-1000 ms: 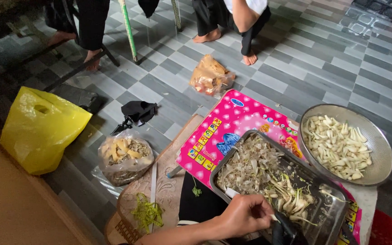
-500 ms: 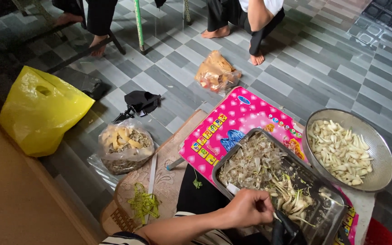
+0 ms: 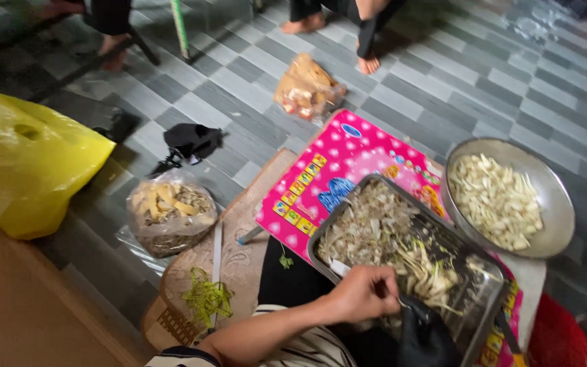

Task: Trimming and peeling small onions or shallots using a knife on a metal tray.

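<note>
My left hand (image 3: pixel 363 294) reaches from the lower left over the near edge of a rectangular metal tray (image 3: pixel 471 325). Its fingers are curled shut on a thin pale stalk among the pale shredded stalks and trimmings that fill the tray. A black soft object (image 3: pixel 426 334) lies just right of the hand, against the tray. A round metal bowl (image 3: pixel 557 197) of pale cut pieces stands to the tray's right. Both rest on a pink patterned mat (image 3: pixel 348 160). My right hand is out of sight.
A knife (image 3: pixel 217 250) and green scraps (image 3: pixel 205 297) lie on a brown board (image 3: pixel 242 224). To the left are a clear bag of peelings (image 3: pixel 170 212), a yellow bag (image 3: pixel 28 163) and black cloth (image 3: pixel 191 139). Other people's feet (image 3: pixel 368 64) and an orange-filled bag (image 3: pixel 307 88) are beyond. A red basket (image 3: pixel 558 333) sits lower right.
The view has shifted slightly. My left hand stays closed at the tray's near edge, moved a little further in among the stalks.
</note>
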